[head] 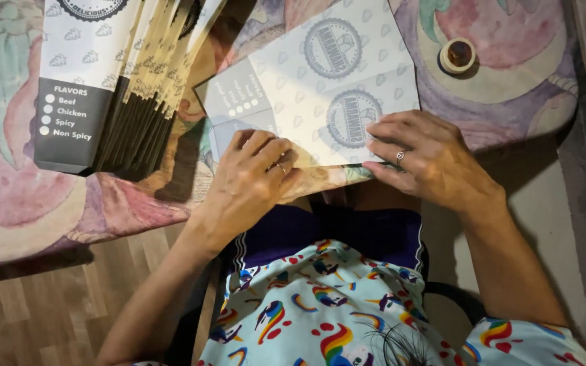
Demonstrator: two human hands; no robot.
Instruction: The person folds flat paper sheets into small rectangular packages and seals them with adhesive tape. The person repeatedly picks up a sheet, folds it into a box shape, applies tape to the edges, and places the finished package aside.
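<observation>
**Grey printed carton blank, both hands pressing its near edge**

Grey flat carton blank [313, 88] lies on the patterned tablecloth [8, 196], near the table's front edge. Long axis runs left-right, tilted: right end farther from the person, dark printed panel at left end. Left hand [252, 179] on the near-left corner, fingers curled down, knuckles bent, pressing the card. Right hand [422, 156] on the near-right edge, fingers extended flat, tips on the card, ring visible. Neither hand clenched around anything; both pressing rather than gripping. Stack of folded blanks [116, 88] fanned out to the left, well apart from the hands. Tape roll [457, 55] sits at far right.
</observation>
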